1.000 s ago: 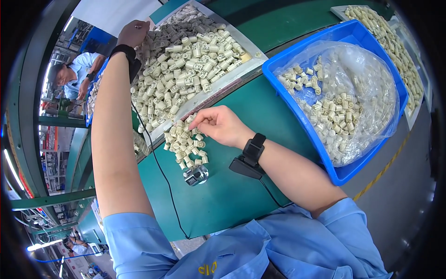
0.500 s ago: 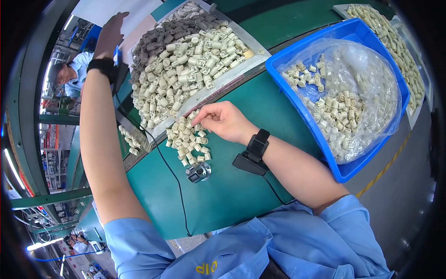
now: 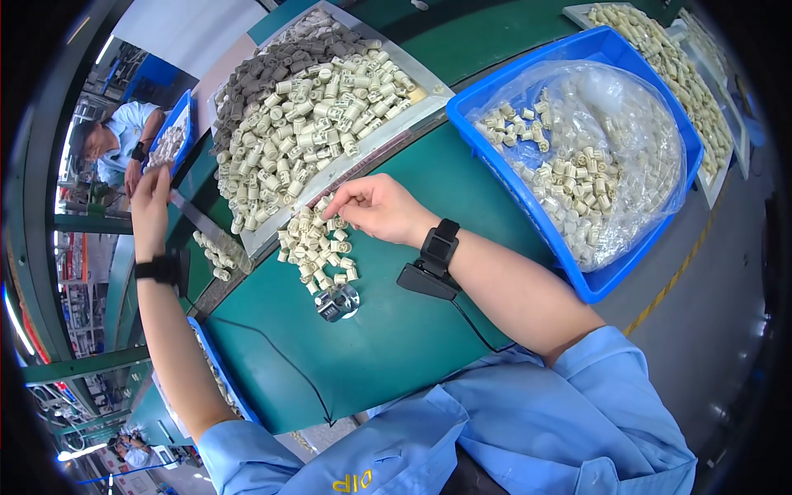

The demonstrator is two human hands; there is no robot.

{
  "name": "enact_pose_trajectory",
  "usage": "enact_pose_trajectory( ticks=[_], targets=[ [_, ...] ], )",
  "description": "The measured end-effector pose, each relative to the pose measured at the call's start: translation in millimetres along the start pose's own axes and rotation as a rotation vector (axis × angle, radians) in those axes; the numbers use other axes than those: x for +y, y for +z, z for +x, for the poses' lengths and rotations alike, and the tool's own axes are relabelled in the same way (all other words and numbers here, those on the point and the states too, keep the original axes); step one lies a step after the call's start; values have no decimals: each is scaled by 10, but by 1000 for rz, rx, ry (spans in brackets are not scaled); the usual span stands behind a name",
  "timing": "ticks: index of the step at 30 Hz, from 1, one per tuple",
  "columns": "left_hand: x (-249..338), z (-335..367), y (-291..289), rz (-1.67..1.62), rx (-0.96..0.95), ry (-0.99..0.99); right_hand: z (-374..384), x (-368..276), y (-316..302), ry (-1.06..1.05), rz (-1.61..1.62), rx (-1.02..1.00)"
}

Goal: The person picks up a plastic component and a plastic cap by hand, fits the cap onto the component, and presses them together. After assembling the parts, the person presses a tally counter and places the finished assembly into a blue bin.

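Note:
My right hand [image 3: 379, 210] is over the bench, thumb and forefinger pinched at the upper edge of a small heap of cream plastic sleeve-like parts [image 3: 309, 247]. Whether a part sits between those fingertips is hidden. Just below the heap lies a silver tally counter [image 3: 337, 304]. At the far left my left hand [image 3: 151, 202] is raised with its fingers drawn together, beside the upper end of a clear strip [image 3: 196, 216]; I cannot make out what is in them. Behind the small heap rises a large pile of cream parts [image 3: 322, 115], with grey ones [image 3: 276, 74] at its back.
On the right a blue bin [image 3: 569, 268] holds a clear bag of cream parts. A tray of pale parts [image 3: 660, 66] stands beyond it. A black cable [image 3: 285, 351] crosses the green bench [image 3: 396, 330]. Another person [image 3: 124, 136] works at far left beside a blue bin [image 3: 191, 124].
My left hand has come back from the far upper left, its fingers going from spread to drawn together. My right hand keeps its pinch at the small heap. The whole view has shifted slightly.

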State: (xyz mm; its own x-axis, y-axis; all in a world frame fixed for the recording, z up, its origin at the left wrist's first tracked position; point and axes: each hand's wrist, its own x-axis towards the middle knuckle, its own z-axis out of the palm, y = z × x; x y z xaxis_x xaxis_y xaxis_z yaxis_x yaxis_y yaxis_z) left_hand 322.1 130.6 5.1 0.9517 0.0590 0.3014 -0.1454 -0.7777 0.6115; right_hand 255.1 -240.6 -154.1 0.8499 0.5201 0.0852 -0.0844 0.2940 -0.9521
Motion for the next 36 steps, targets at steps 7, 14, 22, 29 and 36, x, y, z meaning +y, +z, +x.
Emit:
enact_pose_trajectory(
  ticks=[7,14,22,29,36],
  targets=[
    [-683,-1007,-290,24,-27,-327,-25,-155,34,82,35,-24],
    [-508,-1883,311,-508,169,-455,-95,-220,60,49,-19,31],
    [-606,-2080,473,-1482,34,-415,-551,-1499,756,-519,-481,-120],
    [-769,-2139,449,-1608,84,-412,-389,-2413,48,-470,-789,208],
    [-726,-2075,482,-1574,137,-480,-870,-2685,-993,-235,-1030,470]
  ],
)
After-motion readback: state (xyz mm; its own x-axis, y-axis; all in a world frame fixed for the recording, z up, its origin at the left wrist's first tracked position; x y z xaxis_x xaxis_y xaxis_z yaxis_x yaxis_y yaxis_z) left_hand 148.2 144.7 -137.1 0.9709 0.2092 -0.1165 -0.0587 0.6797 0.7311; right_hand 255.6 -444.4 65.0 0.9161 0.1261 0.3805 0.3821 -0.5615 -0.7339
